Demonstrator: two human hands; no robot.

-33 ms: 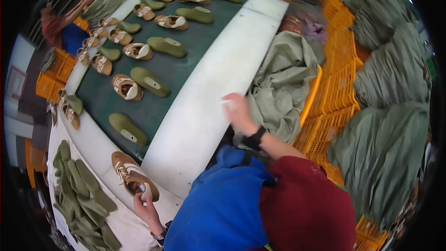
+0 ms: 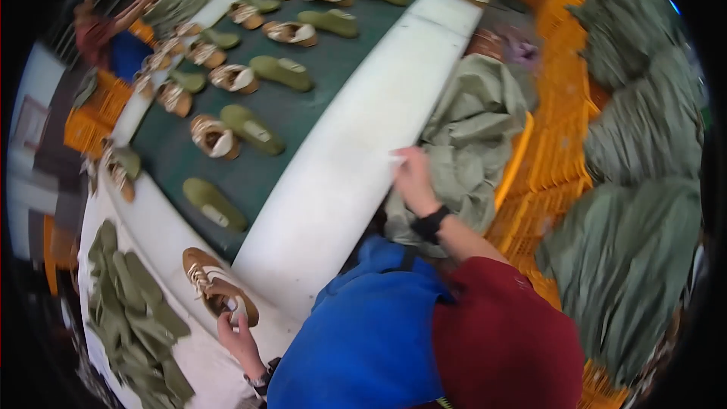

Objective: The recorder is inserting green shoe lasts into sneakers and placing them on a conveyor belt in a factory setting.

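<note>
At the lower left, my left hand point(image 2: 241, 342) is closed on the heel of a tan lace-up sneaker point(image 2: 204, 265) with white stripes. The shoe's toe points away from me, over the white ledge by the corner of the conveyor belt. My right hand point(image 2: 415, 185) is over the right edge of the white conveyor rail point(image 2: 341, 159), its fingers pinched on a small white piece point(image 2: 396, 159), too blurred to name. Several olive-green shoe lasts point(image 2: 140, 303) are piled on the white cloth left of the sneaker. Another green last point(image 2: 216, 204) lies on the belt just beyond it.
The dark green belt point(image 2: 265, 163) carries rows of sneakers and green lasts. At right stand orange crates point(image 2: 545, 182), one holding a grey-green cloth point(image 2: 477, 136); more green sheets point(image 2: 621, 257) hang beyond. Another person point(image 2: 106, 38) works at the far left.
My right hand has moved a little to the right along the rail with the small white piece. My left hand still holds the sneaker. The view has shifted slightly.
</note>
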